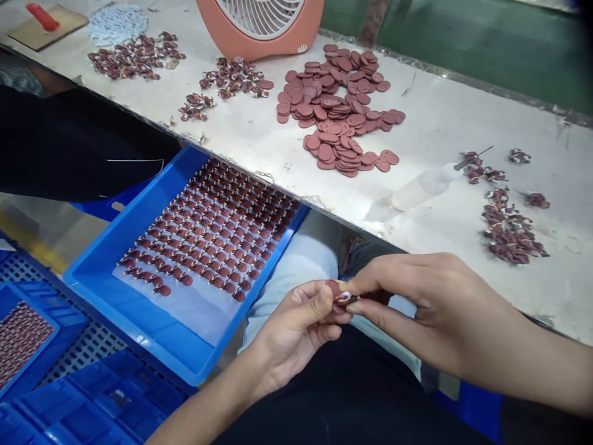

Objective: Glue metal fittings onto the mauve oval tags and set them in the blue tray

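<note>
Above my lap, my left hand (296, 330) is closed, with a reddish-brown oval disc (332, 287) pinched between thumb and fingers. My right hand (430, 303) meets it from the right, thumb and forefinger closed on a small dark-brown piece with white bits (344, 298). The two parts touch, though fingers cover much of both. On the bench beyond lies a loose pile of similar oval discs (331, 105). Nearer my right hand is a cluster of small brown pieces (512, 232). A clear needle-tipped bottle (424, 187) lies beside them.
A blue tray (185, 361) holding rows of joined pieces sits left, under the bench edge. An orange fan (259, 28) stands at the back of the bench (259, 136). More blue crates (83, 405) are at lower left. A neighbour's dark-clothed leg (69, 142) is at left.
</note>
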A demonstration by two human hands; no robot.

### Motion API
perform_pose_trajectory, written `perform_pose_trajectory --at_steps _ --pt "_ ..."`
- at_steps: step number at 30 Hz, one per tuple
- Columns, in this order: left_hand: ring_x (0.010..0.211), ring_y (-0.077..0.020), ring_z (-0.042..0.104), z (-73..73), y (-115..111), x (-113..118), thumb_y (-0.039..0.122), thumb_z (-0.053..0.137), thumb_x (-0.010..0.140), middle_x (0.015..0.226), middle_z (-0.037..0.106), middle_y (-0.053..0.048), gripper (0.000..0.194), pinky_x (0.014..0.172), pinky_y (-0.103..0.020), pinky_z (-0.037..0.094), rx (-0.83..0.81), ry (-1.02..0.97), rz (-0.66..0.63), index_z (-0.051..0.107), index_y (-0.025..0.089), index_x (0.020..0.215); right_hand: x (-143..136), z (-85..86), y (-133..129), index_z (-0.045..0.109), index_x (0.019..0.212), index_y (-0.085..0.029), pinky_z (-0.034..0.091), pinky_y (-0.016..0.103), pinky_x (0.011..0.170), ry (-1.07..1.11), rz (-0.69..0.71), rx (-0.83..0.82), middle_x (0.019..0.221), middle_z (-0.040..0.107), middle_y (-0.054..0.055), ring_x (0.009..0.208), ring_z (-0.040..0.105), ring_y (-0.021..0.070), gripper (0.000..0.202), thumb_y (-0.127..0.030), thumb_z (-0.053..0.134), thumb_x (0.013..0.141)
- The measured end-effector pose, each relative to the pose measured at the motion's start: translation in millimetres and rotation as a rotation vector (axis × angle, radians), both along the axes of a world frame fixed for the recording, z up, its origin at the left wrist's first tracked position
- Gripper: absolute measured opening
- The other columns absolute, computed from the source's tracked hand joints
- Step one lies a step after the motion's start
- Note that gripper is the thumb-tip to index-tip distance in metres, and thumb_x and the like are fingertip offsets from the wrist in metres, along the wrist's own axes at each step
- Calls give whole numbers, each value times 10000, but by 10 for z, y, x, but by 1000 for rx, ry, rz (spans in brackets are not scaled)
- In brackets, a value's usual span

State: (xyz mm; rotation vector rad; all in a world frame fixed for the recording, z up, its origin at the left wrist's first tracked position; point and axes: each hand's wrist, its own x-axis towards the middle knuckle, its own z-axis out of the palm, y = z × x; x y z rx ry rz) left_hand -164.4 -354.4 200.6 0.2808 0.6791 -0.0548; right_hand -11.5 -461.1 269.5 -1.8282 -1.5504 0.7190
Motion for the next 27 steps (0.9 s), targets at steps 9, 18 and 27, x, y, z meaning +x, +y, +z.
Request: perform_pose_trajectory --at_steps 9,18,27 --pt "580 -61 659 5 -24 -15 317 935 604 651 686 15 322 497 -95 508 -6 -8 22 725 122 750 4 19 -11 664 894 -242 510 245 594 2 11 -15 800 710 -23 677 672 139 105 -172 588 912" --pt "604 -82 693 -4 -46 -45 370 930 587 736 747 -27 341 493 -105 515 -31 -61 51 759 141 773 -16 -107 -69 653 969 -348 508 266 526 -55 -11 3 824 721 -56 624 666 154 72 -314 598 935" --pt "623 -94 694 -18 -53 -61 357 916 622 758 748 -39 325 497 -121 497 -31 -45 49 743 130 778 -25 -112 -65 651 955 -344 517 278 520 -90 -16 8 808 722 -47 597 665 168 62 -320 600 931"
